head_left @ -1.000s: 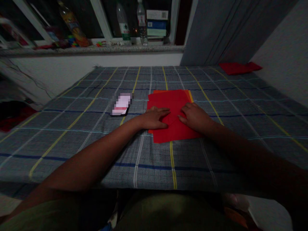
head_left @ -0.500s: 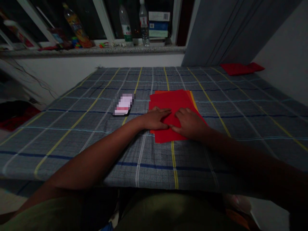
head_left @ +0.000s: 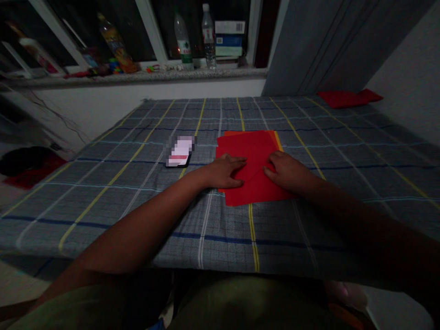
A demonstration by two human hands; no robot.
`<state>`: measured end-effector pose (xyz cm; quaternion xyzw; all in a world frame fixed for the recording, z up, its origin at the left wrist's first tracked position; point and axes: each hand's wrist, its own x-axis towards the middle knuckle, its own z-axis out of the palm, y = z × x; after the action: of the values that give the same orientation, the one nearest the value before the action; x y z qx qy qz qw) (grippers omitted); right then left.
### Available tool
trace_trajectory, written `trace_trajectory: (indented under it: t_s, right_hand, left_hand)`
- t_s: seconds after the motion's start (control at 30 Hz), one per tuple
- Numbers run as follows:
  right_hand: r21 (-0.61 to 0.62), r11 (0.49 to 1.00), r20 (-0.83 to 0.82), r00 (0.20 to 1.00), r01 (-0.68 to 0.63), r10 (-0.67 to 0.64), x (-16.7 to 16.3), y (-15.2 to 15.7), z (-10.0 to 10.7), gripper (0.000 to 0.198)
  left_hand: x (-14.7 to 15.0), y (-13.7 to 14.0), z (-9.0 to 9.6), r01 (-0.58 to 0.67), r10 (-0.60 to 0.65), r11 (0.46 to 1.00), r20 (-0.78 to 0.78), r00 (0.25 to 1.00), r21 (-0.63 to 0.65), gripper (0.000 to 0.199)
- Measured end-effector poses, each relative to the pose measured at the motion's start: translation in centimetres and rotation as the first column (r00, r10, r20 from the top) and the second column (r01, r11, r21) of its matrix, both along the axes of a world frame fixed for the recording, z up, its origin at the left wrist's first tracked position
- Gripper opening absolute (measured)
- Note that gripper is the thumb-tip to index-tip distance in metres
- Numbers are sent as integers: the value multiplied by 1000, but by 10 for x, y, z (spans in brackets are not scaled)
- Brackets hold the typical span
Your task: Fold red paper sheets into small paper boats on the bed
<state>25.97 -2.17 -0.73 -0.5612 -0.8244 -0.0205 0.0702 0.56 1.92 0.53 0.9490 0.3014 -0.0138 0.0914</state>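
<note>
Several sheets of red paper (head_left: 256,183) lie stacked and slightly skewed on the checked cloth, with orange and yellow paper (head_left: 278,141) showing at the far and right edges. A faint diagonal line runs across the top red sheet between my hands. My left hand (head_left: 227,171) rests flat on the left part of the red paper, its fingers and thumb spread. On the right part, my right hand (head_left: 288,170) has its fingers curled in toward the thumb, closed on the red paper; the palm hides part of the sheet.
A phone (head_left: 180,151) with a lit, blurred screen lies left of the paper. Red packets (head_left: 349,98) rest at the far right corner of the checked cloth (head_left: 137,201). Bottles (head_left: 184,46) and stacked boxes (head_left: 229,41) stand on the windowsill (head_left: 154,75) behind.
My right hand has slid to the right across the red paper, away from my left hand, and its fingers have curled in. My left hand stays in place on the sheet.
</note>
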Motion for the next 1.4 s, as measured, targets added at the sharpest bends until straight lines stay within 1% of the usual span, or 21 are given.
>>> trace_trajectory:
  t_s: [0.13,0.23,0.3,0.37,0.43,0.47,0.53,0.6,0.7,0.8,0.87,0.97,1.1,1.27,1.4]
  right_hand:
    - [35,999,51,999,3,-5,1,1,0,37]
    - [75,997,54,999,-8,3,-1,0,-3,40]
    - [105,991,-8,997,-80,82,-3,0,-5,38]
    - [110,975,-101,974,-194,205,-5,-1,-9,35]
    - [94,955,-161,942,-281,293,-6,-1,-12,32]
    - [86,949,-173,934,-303,314,-7,-1,-13,31]
    - [79,944,-180,927,-321,330,-7,0,-14,30]
    - [76,944,-188,925,-322,331,-7,0,-13,31]
    - [74,952,-193,932,-298,307,-7,0,-11,33]
    - [69,958,-185,940,-278,286,-10,-1,-11,35]
    - [63,960,-175,944,-273,280,-11,-1,-11,36]
    - [57,962,-175,946,-267,273,-12,-1,-11,36]
    - [58,966,-164,952,-253,259,-13,-2,-10,36]
    - [39,969,-123,961,-244,247,-17,-5,-4,34]
    - [42,972,-70,970,-231,234,-20,-8,-2,39]
  left_hand:
    - [-1,-5,8,84,-84,992,-11,996,95,68]
    - [1,-10,10,176,-171,967,-46,984,184,50]
    - [2,-12,11,237,-228,946,-67,971,220,40]
    - [3,-15,12,269,-260,937,-71,963,223,35]
    - [2,-18,14,268,-261,943,-63,963,199,37]
    - [1,-18,16,252,-246,951,-57,968,177,39]
    - [-4,-16,21,207,-204,972,-40,978,113,44]
    - [-11,-12,25,166,-166,986,10,986,29,44]
    - [-22,-4,29,186,-169,977,149,974,-107,36]
    - [-30,1,28,158,-94,963,277,956,-217,25]
    - [-30,2,26,139,-51,956,322,945,-256,21]
    - [-27,1,24,138,-36,954,356,934,-265,19]
    - [-23,-2,24,166,-65,957,383,921,-236,20]
    - [-20,-7,26,240,-156,957,410,899,-162,20]
    - [-19,-7,25,285,-223,955,423,878,-88,20]
